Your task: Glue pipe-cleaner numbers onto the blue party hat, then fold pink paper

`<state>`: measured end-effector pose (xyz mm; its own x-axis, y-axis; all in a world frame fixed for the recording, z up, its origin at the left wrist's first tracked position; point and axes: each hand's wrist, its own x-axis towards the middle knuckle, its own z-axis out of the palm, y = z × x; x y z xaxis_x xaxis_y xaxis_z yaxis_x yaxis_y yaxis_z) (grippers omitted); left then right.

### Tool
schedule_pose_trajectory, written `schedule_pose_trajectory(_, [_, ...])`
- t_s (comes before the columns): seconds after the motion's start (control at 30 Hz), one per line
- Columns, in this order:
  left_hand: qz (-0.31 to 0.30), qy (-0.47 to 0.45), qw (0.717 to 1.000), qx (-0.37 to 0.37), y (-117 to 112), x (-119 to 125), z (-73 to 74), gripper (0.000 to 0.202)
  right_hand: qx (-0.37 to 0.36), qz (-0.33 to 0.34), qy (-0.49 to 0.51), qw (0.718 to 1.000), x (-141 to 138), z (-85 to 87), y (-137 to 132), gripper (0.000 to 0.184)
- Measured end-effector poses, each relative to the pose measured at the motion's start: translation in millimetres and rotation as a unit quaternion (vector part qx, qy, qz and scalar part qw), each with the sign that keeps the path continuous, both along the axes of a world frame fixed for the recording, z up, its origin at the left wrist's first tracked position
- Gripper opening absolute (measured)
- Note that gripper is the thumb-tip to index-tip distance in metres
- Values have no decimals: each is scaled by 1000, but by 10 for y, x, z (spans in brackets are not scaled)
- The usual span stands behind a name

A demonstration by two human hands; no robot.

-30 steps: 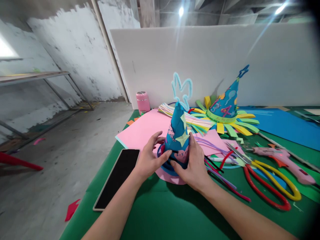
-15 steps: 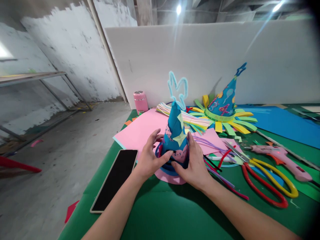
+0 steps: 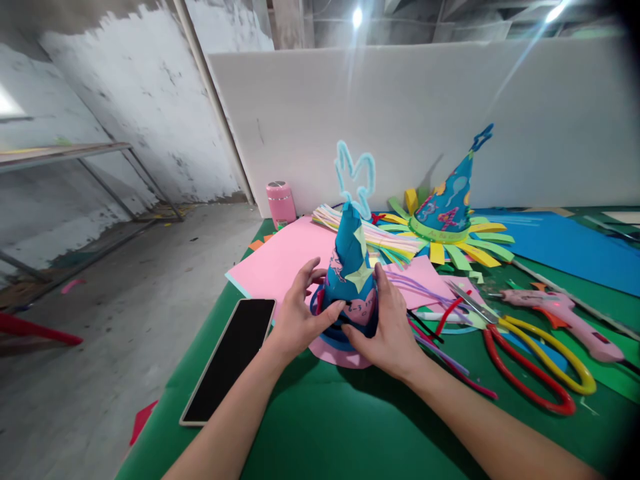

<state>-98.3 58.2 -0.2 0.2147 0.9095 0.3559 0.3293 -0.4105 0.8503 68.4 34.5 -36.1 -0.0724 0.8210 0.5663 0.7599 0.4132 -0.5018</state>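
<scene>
A blue paper party hat (image 3: 345, 277) stands upright between my hands, with pale green stars and a pink patch on its side. A light blue pipe-cleaner shape (image 3: 356, 177) rises from its tip. Round its base lie a dark blue band and a pink brim (image 3: 340, 353). From the left, my left hand (image 3: 305, 317) curls round the lower part, thumb on the front. My right hand (image 3: 387, 327) closes round the other side, its thumb near the left one. Part of the base is hidden behind the thumbs.
Left of the hat lies a phone (image 3: 233, 363). To the right are scissors (image 3: 530, 360), a pink glue gun (image 3: 565, 317) and loose pipe cleaners (image 3: 450, 360). Behind stand a second decorated hat (image 3: 447, 203) and a pink bottle (image 3: 281, 203), with pink paper (image 3: 280, 260) nearer.
</scene>
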Motion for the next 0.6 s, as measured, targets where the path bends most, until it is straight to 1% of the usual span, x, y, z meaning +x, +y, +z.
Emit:
schedule_pose_trajectory(0.3, [2,2,1000,-3,-1,-8,2,66,10,-11,0,1000,-6,11,5,96])
schedule_pose_trajectory(0.37, [1,-4,1000,-5,-4,-5,-3,65,8,-16,-6,1000,-31,12,-8,98])
schedule_pose_trajectory(0.5, [-4,-14,1000,-7,-7,-5,-11,66,7,-46,-18,999,-122,21,-41,105])
schedule_pose_trajectory(0.6, [-4,-16,1000,-2,-2,-7,-16,65,3,-73,-17,997,-189,18,-48,104])
